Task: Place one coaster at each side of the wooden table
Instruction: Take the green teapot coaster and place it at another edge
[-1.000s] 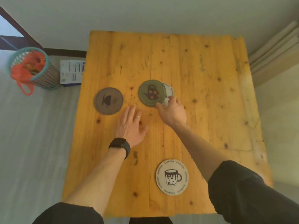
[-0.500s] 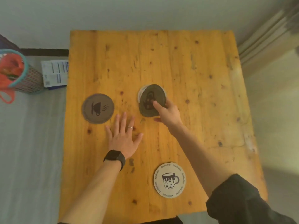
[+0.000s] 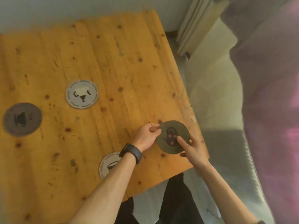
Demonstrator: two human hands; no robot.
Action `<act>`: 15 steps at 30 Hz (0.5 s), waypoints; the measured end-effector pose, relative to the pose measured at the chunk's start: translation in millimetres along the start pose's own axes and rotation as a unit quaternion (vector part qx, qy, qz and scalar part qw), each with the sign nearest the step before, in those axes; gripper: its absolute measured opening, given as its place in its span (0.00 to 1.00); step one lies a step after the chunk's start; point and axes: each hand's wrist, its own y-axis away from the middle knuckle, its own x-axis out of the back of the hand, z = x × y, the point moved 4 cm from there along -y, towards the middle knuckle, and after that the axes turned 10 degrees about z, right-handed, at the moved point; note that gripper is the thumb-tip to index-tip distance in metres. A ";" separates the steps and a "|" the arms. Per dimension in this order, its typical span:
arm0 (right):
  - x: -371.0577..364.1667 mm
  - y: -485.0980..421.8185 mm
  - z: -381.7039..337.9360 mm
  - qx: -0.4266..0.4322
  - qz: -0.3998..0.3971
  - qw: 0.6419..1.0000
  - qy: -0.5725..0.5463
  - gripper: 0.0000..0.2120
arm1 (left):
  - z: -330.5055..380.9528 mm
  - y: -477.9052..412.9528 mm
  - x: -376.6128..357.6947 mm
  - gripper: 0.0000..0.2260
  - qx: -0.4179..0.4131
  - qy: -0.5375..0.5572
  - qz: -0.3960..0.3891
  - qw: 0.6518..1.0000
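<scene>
Here both hands grip the green coaster (image 3: 172, 136) near the tabletop's (image 3: 113, 62) right edge: left hand (image 3: 148, 136) pinching its rim, right hand (image 3: 193, 148) closed on it, thumb on top.

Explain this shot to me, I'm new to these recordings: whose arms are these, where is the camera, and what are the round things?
The camera sits on a person's head, looking down at their own bare arms. Both hands, the left hand and the right hand, hold a green teapot coaster near the right edge of the wooden table. Three more coasters lie flat: a grey steaming-cup coaster at the left, a white coaster mid-table, and a white cup coaster near the front edge, partly hidden by the left forearm.
</scene>
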 end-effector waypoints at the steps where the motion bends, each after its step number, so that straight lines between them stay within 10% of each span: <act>1: 17.6 -11.3 -0.3 0.003 0.004 1.000 -0.007 0.07 | 6.2 -2.9 -15.6 0.09 0.007 0.013 0.007 1.000; 15: 120.8 -149.7 -26.7 0.073 -0.115 0.985 0.102 0.12 | 61.7 1.8 -141.3 0.08 0.160 0.280 0.241 0.915</act>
